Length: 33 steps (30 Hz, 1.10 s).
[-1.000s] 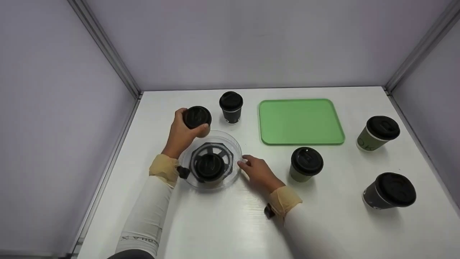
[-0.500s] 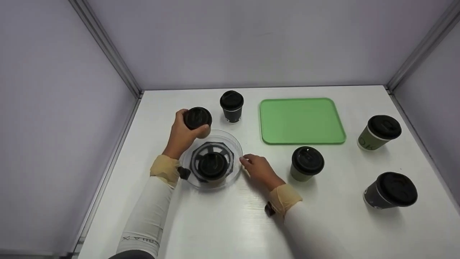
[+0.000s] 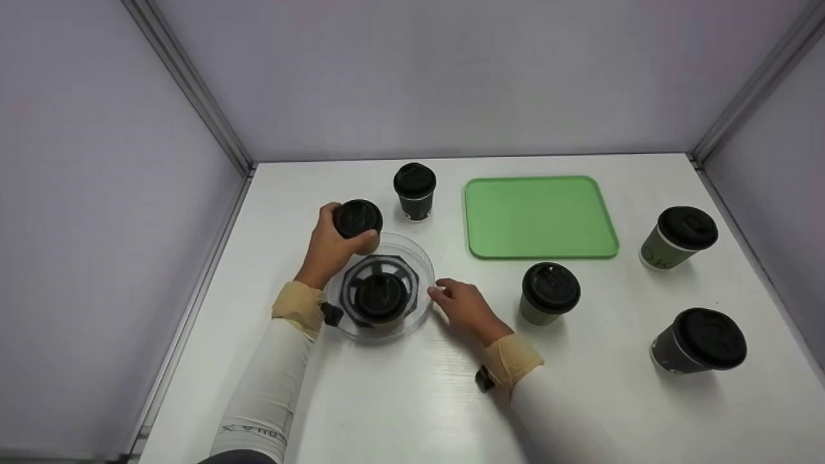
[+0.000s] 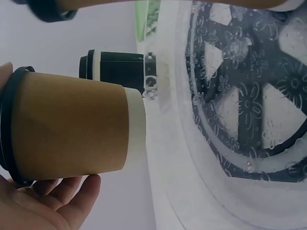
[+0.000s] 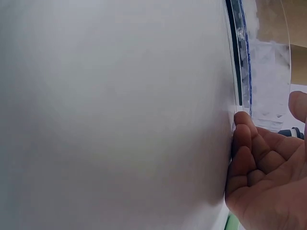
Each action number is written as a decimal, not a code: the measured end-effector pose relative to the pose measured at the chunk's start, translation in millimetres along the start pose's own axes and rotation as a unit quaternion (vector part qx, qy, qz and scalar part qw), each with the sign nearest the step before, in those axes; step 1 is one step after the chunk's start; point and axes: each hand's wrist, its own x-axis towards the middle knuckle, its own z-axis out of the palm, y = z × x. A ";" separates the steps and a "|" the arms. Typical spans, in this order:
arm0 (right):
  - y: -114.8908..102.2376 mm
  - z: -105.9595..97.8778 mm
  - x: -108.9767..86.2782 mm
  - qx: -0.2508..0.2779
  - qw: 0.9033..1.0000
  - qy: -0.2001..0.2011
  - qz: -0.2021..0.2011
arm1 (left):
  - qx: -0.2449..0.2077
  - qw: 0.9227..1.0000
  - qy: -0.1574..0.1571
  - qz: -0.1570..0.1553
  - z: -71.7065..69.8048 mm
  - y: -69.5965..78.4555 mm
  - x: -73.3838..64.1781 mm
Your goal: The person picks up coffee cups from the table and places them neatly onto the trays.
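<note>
My left hand (image 3: 330,248) grips a brown paper coffee cup (image 4: 76,127) with a black lid, held upright over the far-left rim of a clear round dish (image 3: 422,258). Embossed flowers and a dark spoked pattern show on the dish in the left wrist view. Another black-lidded cup (image 3: 381,298) stands on it, near the middle. At the dish's right side is my right hand (image 3: 467,309), fingertips right at the rim. In the right wrist view its fingers (image 5: 242,136) are loosely bent low beside the dish wall, with the thumb apart from them.
Behind the dish stands a dark lidded cup (image 3: 415,192). A green tray (image 3: 541,218) lies at the back right. Green lidded cups (image 3: 540,309) (image 3: 664,250) and a dark one (image 3: 677,353) stand to the right. Walls enclose the white table (image 3: 399,406).
The left hand has brought its cup slightly nearer and to the right. The cup on the dish has shifted a little to the right. The right hand has stayed at the rim.
</note>
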 end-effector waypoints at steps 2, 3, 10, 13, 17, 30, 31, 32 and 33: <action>-0.4 -0.6 -0.5 0.005 1.000 -0.001 0.005 | 0.001 1.000 -0.005 -0.004 3.1 -1.8 0.1; -0.6 -0.9 -0.7 0.008 1.000 -0.001 0.007 | 0.002 1.000 -0.007 -0.006 4.6 -2.7 0.3; -1.4 -0.5 -1.0 0.008 1.000 -0.002 0.008 | 0.015 0.999 -0.031 -0.018 12.6 -7.1 1.1; -2.3 0.5 -0.7 0.004 1.000 0.001 0.004 | 0.017 0.999 -0.038 -0.024 14.3 -9.6 1.2; -2.7 1.1 -0.8 0.005 1.000 0.000 0.003 | 0.018 0.998 -0.046 -0.029 14.9 -11.8 0.9; -2.8 2.7 -1.2 0.015 1.000 0.001 -0.004 | 0.018 0.997 -0.057 -0.038 16.5 -17.9 0.6; -2.5 2.9 -1.0 0.013 1.000 0.001 -0.006 | 0.020 0.997 -0.059 -0.041 16.5 -18.4 0.4; -2.2 3.2 -0.9 0.011 1.000 0.001 -0.008 | 0.022 0.997 -0.059 -0.044 16.5 -19.0 0.3; -1.8 3.6 -0.7 0.009 1.000 0.002 -0.012 | 0.022 0.997 -0.061 -0.046 16.5 -19.5 0.2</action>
